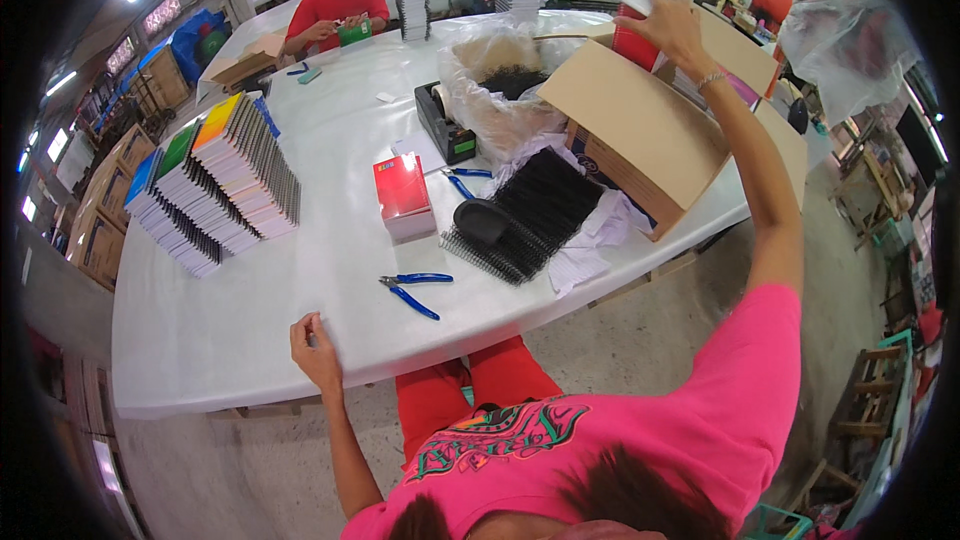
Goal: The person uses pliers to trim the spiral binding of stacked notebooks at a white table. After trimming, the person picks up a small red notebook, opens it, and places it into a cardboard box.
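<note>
My left hand (pixel 316 348) rests at the table's near edge, fingers loosely bent with nothing visible in them. At the upper right, my right hand (pixel 676 32) reaches over the open cardboard carton (pixel 640 130). Its fingers are spread above a stack of red-covered pads (pixel 634 44) in the carton; whether they touch it is unclear. A small stack of red pads (pixel 402 198) lies mid-table. Between it and my left hand are blue-handled cutters (pixel 415 290). Black spiral binding coils (pixel 545 202) lie on white paper to the right, with a dark rounded object (pixel 482 223) on them.
Spiral notebooks (pixel 215 175) stand in tall stacks at left. A tape dispenser (pixel 445 125), another pair of blue-handled cutters (pixel 466 180) and a clear plastic bag (pixel 495 80) of black coils sit mid-table. Across the table, a person in red (pixel 345 10) handles a green item near more notebook stacks (pixel 412 10).
</note>
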